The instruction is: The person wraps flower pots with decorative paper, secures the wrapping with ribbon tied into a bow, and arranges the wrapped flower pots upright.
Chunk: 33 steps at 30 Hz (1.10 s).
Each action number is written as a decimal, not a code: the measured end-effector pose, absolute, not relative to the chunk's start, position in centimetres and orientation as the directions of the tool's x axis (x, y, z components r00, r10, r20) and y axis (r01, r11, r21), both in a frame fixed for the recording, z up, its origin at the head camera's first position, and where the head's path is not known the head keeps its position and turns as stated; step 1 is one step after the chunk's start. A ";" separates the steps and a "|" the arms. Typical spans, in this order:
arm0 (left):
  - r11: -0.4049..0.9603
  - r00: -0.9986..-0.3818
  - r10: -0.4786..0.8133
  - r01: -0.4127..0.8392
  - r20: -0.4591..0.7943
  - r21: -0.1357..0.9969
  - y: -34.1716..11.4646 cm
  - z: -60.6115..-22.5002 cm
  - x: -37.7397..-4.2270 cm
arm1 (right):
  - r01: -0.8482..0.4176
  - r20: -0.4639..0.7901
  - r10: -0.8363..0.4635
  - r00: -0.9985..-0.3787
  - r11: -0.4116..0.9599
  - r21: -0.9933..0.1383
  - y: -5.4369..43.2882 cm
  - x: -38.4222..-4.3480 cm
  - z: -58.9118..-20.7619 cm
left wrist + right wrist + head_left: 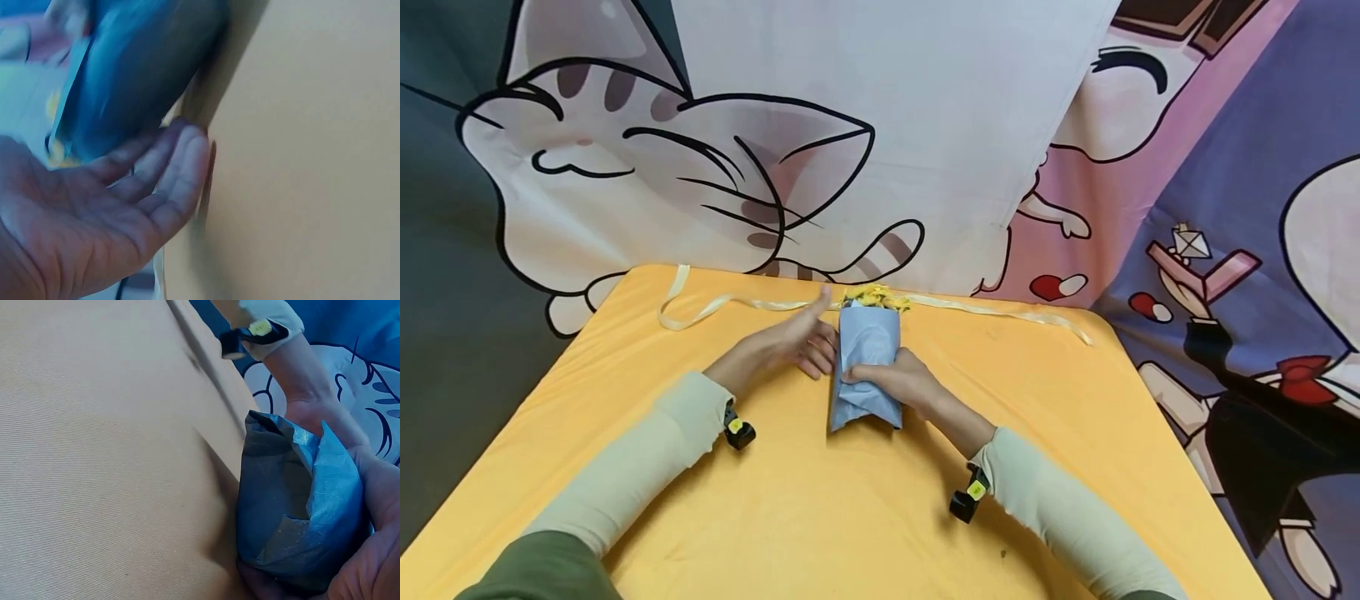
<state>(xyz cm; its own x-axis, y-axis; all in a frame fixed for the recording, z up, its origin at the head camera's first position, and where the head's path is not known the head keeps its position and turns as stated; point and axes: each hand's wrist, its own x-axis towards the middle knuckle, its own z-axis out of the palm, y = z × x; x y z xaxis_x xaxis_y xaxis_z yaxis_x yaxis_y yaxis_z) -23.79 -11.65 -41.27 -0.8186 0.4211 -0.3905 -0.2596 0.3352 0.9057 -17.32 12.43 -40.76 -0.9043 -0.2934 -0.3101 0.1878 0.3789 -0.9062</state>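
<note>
Blue paper wrap (pixel 871 333) sits near the centre of the head frame. Long axis runs nearly up and down the picture, with yellow flowers (pixel 874 294) showing at its upper end and the notched lower end toward the person. Whether that lower end bears on the cloth cannot be told.

Right hand (pixel 904 379): grasping the wrap's lower half from the right, thumb laid across the front. It is the nearer hand, in clear contact. Left hand (pixel 801 340): palm turned toward the wrap, thumb extended up the frame, fingers loosely bent and holding nothing. The wrap lies directly to the right of these fingers, just beside them; contact cannot be confirmed, since the left wrist view is blurred there.

Surroundings: pale ribbon (pixel 700 312) lies along the far part of the yellow cloth (pixel 775 500), curling at upper left, with a further length reaching right of centre. Its middle is hidden behind the left thumb and the bouquet end, so continuity cannot be told. Between left fingers and wrap no object stands in the way; the right thumb covers part of the front face. Printed backdrop (pixel 925 100) fills the top of the frame.
</note>
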 end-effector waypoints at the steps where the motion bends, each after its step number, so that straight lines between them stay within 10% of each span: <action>1: 0.330 -0.856 0.380 -0.227 -0.350 0.916 -12.2 -41.5 -24.4 | 0.185 -0.307 -0.287 -0.908 0.383 -0.905 12.4 -17.2 -40.8; 8: 0.703 -0.966 0.218 0.252 0.135 0.665 -14.4 -46.3 -29.7 | 0.193 -0.314 -0.240 -0.919 0.419 -0.887 12.5 -17.0 -40.7; 15: 0.832 -0.945 0.312 0.321 0.096 0.452 -11.7 -44.8 -30.1 | 0.200 -0.319 -0.236 -0.918 0.420 -0.886 12.4 -17.0 -40.8; 33: 0.696 -0.801 0.563 0.593 0.204 0.405 -13.2 -45.9 -27.5 | 0.202 -0.317 -0.262 -0.911 0.386 -0.900 12.5 -17.1 -40.9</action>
<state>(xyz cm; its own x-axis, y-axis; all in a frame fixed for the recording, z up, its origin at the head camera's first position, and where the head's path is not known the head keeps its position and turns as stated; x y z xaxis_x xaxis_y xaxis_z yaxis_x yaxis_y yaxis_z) -27.47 -13.25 -45.89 -0.8005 0.5633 0.2044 0.5931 0.6958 0.4052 -17.15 12.53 -40.91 -0.9114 -0.2619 -0.3174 0.2023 0.3864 -0.8998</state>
